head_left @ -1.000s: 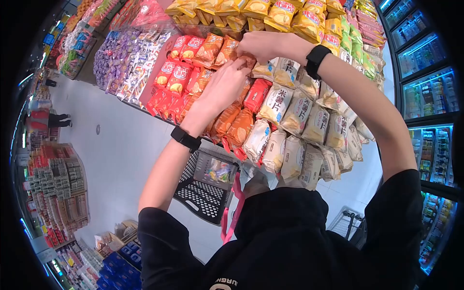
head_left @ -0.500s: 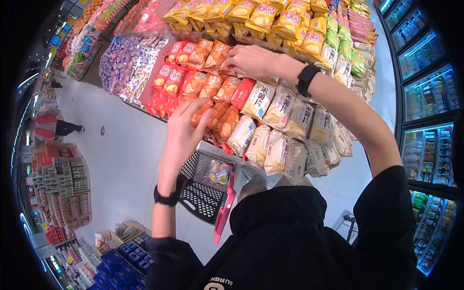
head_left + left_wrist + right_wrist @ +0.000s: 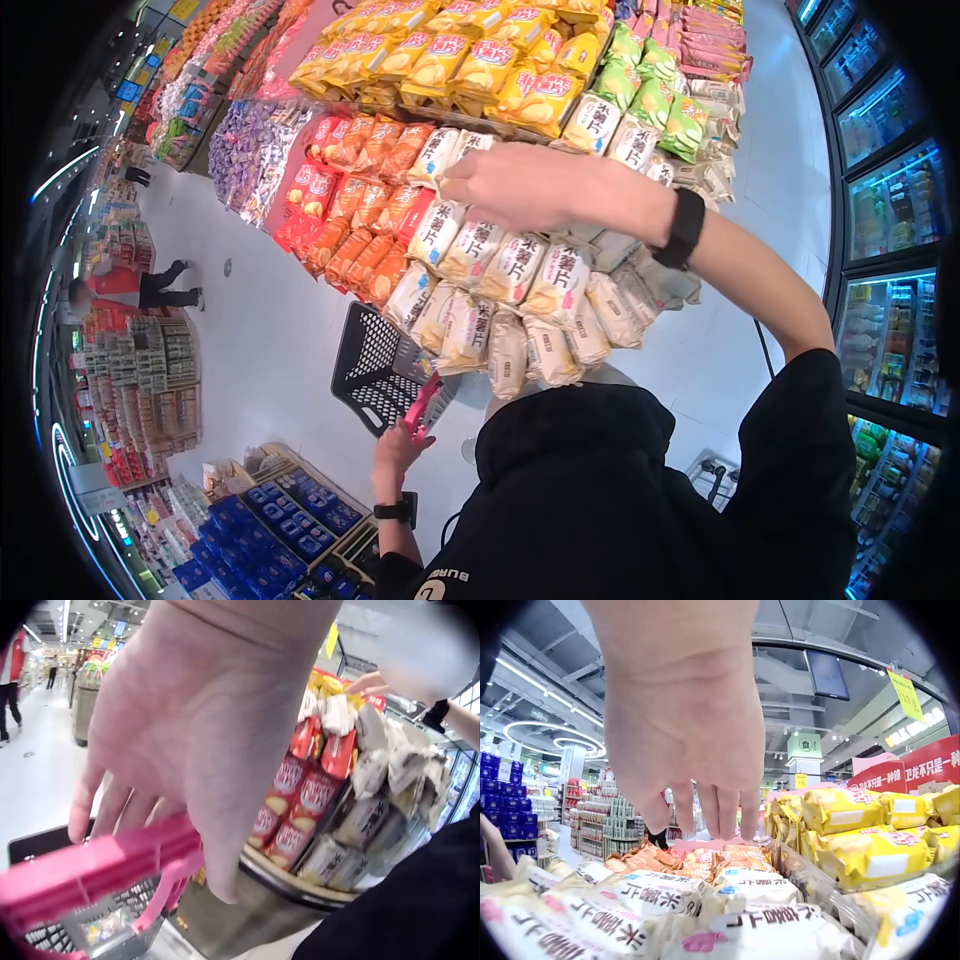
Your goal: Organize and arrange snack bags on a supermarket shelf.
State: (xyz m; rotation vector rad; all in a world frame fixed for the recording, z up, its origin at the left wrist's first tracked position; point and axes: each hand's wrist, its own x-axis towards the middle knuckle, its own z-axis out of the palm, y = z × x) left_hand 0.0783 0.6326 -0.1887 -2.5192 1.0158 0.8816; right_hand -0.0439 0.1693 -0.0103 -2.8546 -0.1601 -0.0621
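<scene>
My left hand [image 3: 396,452] is low at the pink handle [image 3: 420,405] of a dark basket [image 3: 362,365]. In the left wrist view, the handle [image 3: 97,862] crosses in front of the fingers, with the thumb stretched down beside its end; the fingertips are partly hidden behind it. Over the snack display reaches my right hand [image 3: 525,185], palm down above white rice-chip packs [image 3: 505,265]. Its fingers look straight and hold nothing in the right wrist view. Orange snack packs [image 3: 360,200] lie just left of those fingers.
Yellow chip bags [image 3: 440,60] fill a raised section behind. Red packs [image 3: 310,190] and purple sweets [image 3: 245,135] sit to the left. Lit fridges [image 3: 890,200] line the right. A person in a red vest [image 3: 125,287] stands across the aisle.
My left hand has left the orange packs and dropped to the basket handle. The right hand has moved from the orange packs to above the white ones. The head view has shifted.
</scene>
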